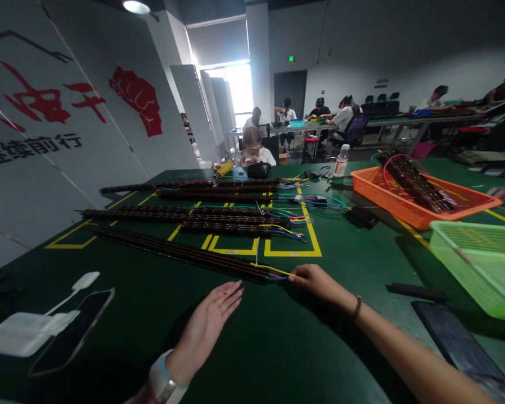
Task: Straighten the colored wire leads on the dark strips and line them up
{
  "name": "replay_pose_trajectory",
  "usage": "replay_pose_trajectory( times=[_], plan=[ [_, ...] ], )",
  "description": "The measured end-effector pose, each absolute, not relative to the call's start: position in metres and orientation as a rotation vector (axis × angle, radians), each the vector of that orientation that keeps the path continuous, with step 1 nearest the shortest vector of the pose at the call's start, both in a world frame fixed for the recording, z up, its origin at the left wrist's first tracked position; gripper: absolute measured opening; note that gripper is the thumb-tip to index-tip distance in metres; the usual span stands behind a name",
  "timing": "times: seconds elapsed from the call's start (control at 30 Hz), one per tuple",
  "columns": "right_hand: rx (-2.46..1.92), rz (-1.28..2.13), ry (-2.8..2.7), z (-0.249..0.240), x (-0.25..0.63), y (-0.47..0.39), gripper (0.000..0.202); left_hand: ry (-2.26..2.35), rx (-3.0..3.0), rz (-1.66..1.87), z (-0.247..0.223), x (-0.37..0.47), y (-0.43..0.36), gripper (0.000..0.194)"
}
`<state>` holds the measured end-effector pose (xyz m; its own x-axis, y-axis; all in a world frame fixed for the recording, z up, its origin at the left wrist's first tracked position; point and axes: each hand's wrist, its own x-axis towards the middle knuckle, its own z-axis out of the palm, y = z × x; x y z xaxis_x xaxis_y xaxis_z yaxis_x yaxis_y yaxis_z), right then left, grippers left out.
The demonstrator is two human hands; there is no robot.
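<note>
A long dark bundle of cables (180, 253) lies on the green table, with a white tie standing up near its right end. Yellow, blue and pink wire ends come out there, and my right hand (313, 280) pinches them between thumb and fingers. My left hand (212, 314) rests palm up below the bundle, fingers stretched out and nothing in it. Farther back, several more dark bundles (160, 214) lie side by side across yellow tape outlines (292, 253), their coloured wire ends pointing right.
An orange basket (421, 216) with a dark bundle and a green basket (480, 269) stand at the right. A bottle (341, 161) is behind. Phones (73, 331) (463, 342) lie on both sides. A person (255, 148) sits across the table; others work farther back.
</note>
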<state>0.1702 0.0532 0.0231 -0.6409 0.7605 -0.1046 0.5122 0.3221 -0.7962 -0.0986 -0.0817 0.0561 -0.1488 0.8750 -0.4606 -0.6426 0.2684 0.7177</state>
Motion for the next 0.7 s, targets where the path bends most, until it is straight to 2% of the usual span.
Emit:
replay_pose_trajectory(
  times=[0.13,0.23,0.5,0.7],
  plan=[
    [-1.184,1.534,-2.196,0.018,0.175,0.060,0.052,0.903,0.425,1.004,0.053,-0.065,-0.078,0.023],
    [-1.167,1.605,-2.170,0.016,0.177,0.062,0.054,0.877,0.513,0.901,0.047,-0.038,-0.069,0.019],
    [-1.048,1.946,-2.109,0.029,0.172,0.066,0.043,0.803,0.610,0.715,0.036,0.021,-0.050,0.017],
    [-1.118,1.885,-2.129,0.030,0.168,0.066,0.037,0.726,0.553,0.665,0.025,0.031,-0.034,0.018]
  ],
)
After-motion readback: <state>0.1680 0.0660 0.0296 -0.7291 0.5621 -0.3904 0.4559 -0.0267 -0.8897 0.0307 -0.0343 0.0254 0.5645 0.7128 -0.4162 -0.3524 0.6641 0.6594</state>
